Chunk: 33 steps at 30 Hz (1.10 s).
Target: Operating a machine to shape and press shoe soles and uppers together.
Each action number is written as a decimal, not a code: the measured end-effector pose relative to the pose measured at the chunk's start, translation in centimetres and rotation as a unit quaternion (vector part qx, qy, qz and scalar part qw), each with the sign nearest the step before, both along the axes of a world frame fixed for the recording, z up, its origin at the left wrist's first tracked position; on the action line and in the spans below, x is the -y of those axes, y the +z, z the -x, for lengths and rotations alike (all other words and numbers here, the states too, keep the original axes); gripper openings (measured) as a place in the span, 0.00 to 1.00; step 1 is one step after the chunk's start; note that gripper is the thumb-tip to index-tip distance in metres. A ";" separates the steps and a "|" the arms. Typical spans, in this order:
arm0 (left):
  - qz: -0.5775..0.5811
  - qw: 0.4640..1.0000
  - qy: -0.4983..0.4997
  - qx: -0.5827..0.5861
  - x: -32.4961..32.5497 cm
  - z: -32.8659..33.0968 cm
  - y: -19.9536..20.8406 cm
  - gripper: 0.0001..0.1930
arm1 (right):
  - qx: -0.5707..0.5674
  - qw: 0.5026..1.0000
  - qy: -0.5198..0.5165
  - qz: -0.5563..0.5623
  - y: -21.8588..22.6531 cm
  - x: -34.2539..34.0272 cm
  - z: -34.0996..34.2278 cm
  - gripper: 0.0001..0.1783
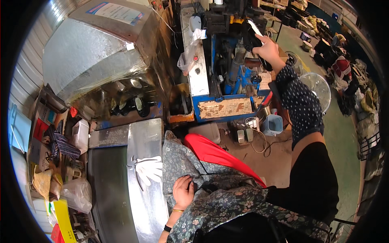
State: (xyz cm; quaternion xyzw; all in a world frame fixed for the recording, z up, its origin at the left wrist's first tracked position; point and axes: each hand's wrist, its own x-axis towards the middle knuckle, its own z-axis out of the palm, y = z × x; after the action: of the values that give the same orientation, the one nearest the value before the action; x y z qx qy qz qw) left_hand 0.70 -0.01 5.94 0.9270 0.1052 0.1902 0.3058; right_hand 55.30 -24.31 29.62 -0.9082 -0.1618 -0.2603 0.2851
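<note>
Workshop with a green floor (342,133). Left, a big metal hood (93,48), dark shoe-like items (140,107) in its opening; nearer, a dark belt (109,182) and steel ledge (146,214) bearing a white glove (150,169). Ahead, a blue-framed machine (243,79); a pale blue bucket (272,128) beside it. At the machine, the right hand (267,52) clasps a white-edged black item (255,29). The left hand (184,192) curls against floral cloth (176,162); I cannot tell whether it grips.

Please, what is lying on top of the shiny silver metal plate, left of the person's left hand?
A white fabric glove lies on the shiny silver metal plate. The plate's surface directly beneath the glove is covered, so it cannot be seen.
</note>
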 end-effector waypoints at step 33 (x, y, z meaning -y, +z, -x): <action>0.325 0.942 0.077 -0.031 -2.2 3.0 -0.2 0.11 | 0.045 0.977 0.060 0.198 -2.2 -6.3 2.1 0.35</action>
State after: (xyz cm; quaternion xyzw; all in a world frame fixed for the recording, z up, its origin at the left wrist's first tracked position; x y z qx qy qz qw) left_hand -2.35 2.19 5.77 0.7718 0.2418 0.1400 0.5712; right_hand 53.25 -17.99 27.38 -0.9227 -0.2773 -0.2456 0.1070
